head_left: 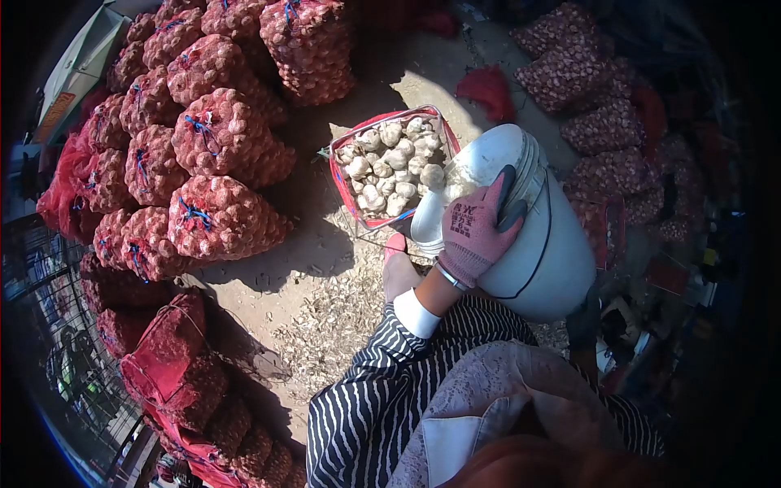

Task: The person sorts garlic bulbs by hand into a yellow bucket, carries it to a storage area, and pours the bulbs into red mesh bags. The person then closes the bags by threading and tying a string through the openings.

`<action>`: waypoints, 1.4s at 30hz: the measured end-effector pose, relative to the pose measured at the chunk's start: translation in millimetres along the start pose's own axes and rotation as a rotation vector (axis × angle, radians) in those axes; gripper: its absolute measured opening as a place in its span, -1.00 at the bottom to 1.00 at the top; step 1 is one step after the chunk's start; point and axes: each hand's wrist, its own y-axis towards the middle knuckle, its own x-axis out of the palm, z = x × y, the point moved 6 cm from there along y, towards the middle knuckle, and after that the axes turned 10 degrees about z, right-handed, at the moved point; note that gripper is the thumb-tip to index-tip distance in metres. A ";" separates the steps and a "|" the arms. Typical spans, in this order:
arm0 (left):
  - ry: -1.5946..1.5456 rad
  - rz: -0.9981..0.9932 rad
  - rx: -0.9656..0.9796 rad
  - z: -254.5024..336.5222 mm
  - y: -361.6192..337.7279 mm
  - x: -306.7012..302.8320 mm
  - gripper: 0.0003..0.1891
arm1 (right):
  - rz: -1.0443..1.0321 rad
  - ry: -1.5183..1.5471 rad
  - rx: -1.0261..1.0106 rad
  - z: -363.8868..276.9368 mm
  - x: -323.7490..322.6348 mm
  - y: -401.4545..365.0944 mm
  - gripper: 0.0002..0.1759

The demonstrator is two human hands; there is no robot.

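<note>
A white bucket (545, 256) lies tilted on its side, its mouth towards a red-lined, wire-framed basket (335, 175). My left hand (480, 232), in a pink glove with dark fingertips, grips the bucket near its rim. White garlic bulbs (382, 168) fill much of the basket, and one bulb (432, 176) is right by the bucket's mouth. At the bucket's base a dark shape, perhaps my right hand (582, 321), is deep in shadow; its fingers cannot be made out.
Full red mesh sacks (213, 134) are stacked at the left, with more sacks (602, 126) at the right. Dry peelings (333, 325) litter the ground near my foot (399, 272). A red net (486, 91) lies beyond the bucket.
</note>
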 end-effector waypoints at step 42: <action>0.184 -0.677 -0.087 54.0 -159.1 245.6 -0.55 | 0.220 -0.212 0.269 76.1 -176.1 129.4 -0.33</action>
